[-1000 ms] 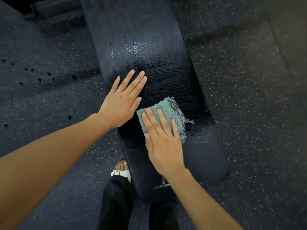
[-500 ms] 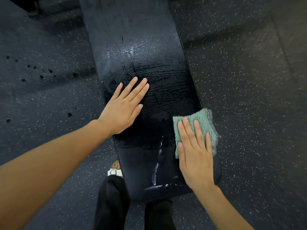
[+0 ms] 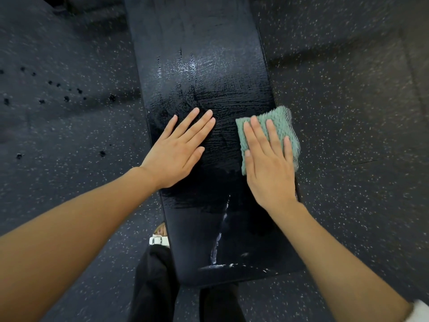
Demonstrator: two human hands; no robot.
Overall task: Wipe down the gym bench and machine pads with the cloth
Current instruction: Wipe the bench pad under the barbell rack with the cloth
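A long black gym bench [image 3: 199, 66] runs from the top of the head view down to my legs, its pad shiny and streaked with wet marks. A folded green cloth [image 3: 278, 122] lies on the bench's right edge. My right hand [image 3: 269, 163] presses flat on top of it, fingers stretched forward, covering its near half. My left hand [image 3: 178, 149] rests flat on the pad's left half, fingers spread, holding nothing. A strip of bare pad separates the two hands.
Dark speckled rubber flooring [image 3: 348, 112] surrounds the bench. Dark wet spots [image 3: 67, 98] dot the floor at the left. My legs in black trousers [image 3: 153, 282] and a white sandal [image 3: 159, 240] stand at the bench's near end.
My right hand slid the cloth from the bench's middle to its right edge, then forward along that edge. My left hand stayed flat on the pad.
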